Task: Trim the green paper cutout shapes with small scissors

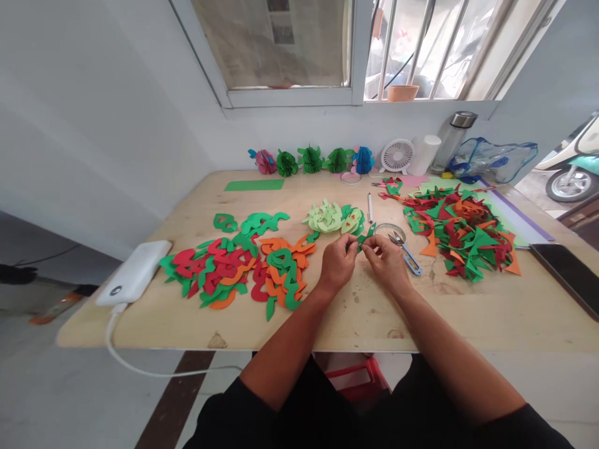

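Note:
Between my two hands, over the middle of the table, is a small dark green paper piece (366,235). My left hand (337,260) pinches its left side, and the fingers of my right hand (386,260) close on its right side. Just beyond my hands lie pale green paper cutouts (324,216) and a light green piece with red marks (352,221). Small blue-handled scissors (412,257) rest right beside my right hand, near a clear tape ring (390,229). A white pen (370,207) lies behind the hands.
Red, green and orange cutouts (218,265) cover the left side; paper scraps (468,231) are heaped right. Along the wall stand folded paper figures (311,160), a fan (397,156) and a bottle (453,142). A power bank (135,272) and phone (568,274) lie at opposite sides.

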### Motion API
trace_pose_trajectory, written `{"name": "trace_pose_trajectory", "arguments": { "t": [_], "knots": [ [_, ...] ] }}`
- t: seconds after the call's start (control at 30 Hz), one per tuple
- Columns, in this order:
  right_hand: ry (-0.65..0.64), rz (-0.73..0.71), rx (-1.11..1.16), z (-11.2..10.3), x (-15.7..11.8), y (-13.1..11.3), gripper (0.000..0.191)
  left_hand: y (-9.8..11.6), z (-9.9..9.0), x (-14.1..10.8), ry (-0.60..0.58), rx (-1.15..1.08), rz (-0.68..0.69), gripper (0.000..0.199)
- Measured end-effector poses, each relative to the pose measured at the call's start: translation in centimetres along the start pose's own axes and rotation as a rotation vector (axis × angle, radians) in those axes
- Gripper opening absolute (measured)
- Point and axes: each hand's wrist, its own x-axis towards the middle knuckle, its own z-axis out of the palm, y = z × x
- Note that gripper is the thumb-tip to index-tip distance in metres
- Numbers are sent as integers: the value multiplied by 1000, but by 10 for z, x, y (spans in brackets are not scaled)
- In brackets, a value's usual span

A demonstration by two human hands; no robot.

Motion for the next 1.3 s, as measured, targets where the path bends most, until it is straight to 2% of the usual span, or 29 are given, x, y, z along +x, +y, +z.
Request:
{"name": "trace_pose_trajectory", "arguments": {
  "t": [0.33, 0.73, 1.07, 1.17, 1.3],
  "knots": [
    [1, -2, -63, 0, 0, 1, 13, 2, -1, 1, -19, 25, 44, 15],
    [22, 43, -74, 0, -1, 0, 11, -2, 1, 0, -12, -83, 71, 10],
    [73, 87, -46, 1, -1, -2, 14, -5, 5, 2, -6, -310, -35, 9],
    [91, 144, 46, 0, 2, 1, 14, -6, 5, 3, 4, -405, -91, 10],
    [39, 210, 262, 1, 5, 6, 20, -4, 5, 6, 2, -521, -170, 11]
  ]
}}
